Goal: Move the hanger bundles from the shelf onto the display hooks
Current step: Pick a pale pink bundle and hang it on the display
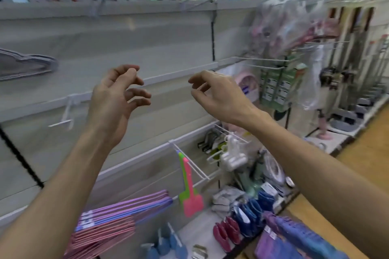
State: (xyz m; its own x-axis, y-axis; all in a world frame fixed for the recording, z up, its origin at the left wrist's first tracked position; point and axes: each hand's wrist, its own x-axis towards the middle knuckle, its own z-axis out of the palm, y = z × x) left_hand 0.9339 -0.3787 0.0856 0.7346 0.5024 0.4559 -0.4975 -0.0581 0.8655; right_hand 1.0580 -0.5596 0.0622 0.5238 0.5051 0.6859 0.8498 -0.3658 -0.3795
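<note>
Your two forearms fill the lower part of the view, and both hands are raised in front of the grey back panel. Your left hand [117, 94] has its fingers loosely curled and apart, with nothing in its grip. Your right hand [212, 94] is the same: fingers bent, relaxed, holding nothing.

I judge the task as only partly done. One grey hanger bundle [25, 65] already hangs at the far left of the panel. The pink and purple hanger bundles [117, 218] lie on the shelf [202, 231] below your left arm, so these are left to move. An empty white display hook [63, 121] sticks out from the panel just left of your left wrist, and long wire hooks [261, 62] stand out to the right of your right hand; some of them look free, but blur makes this uncertain.

For moving, the middle of the panel between these hooks is open. Mind the tips of the hooks, because they point towards you, and the wire rack [193, 164] with a pink fly swatter [190, 197] stands between the bundles and the right hooks.
</note>
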